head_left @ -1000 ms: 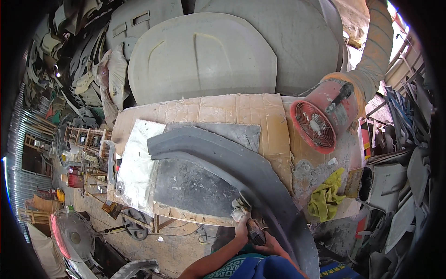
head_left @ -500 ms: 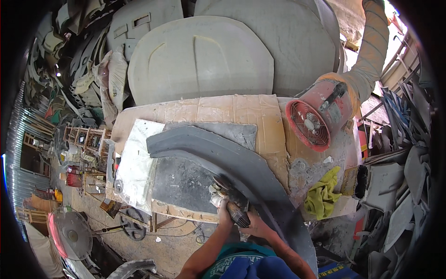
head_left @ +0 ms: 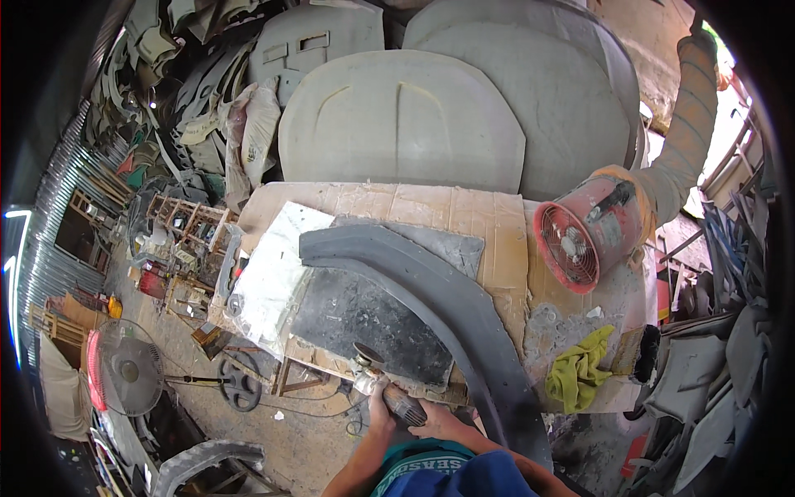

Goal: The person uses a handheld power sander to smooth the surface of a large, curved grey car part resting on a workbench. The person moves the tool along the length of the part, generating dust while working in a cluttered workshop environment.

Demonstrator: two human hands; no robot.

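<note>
A dusty angle grinder (head_left: pixel 400 400) with a round disc (head_left: pixel 369 352) is in both hands, off the work table's front edge. My left hand (head_left: pixel 380 407) is closed round its head; my right hand (head_left: pixel 431 422) grips the rear of its body. Behind and right of the grinder a long curved grey panel (head_left: pixel 464 298) lies across a dark square board (head_left: pixel 356 306), its right end hanging past the front edge. A white sheet (head_left: pixel 269 273) lies at left, on brown cardboard (head_left: pixel 439 207).
A red blower (head_left: pixel 575 232) with a ribbed duct (head_left: pixel 687 124) stands at right, above a yellow-green cloth (head_left: pixel 575 373). Large grey panels (head_left: pixel 397 116) lean behind the table. A standing fan (head_left: pixel 124 364) is at lower left; stacked panels (head_left: pixel 704 381) crowd the right.
The grinder and both hands have moved left and down, off the curved panel, and its disc is more exposed. The view has shifted, so the surroundings appear farther right.
</note>
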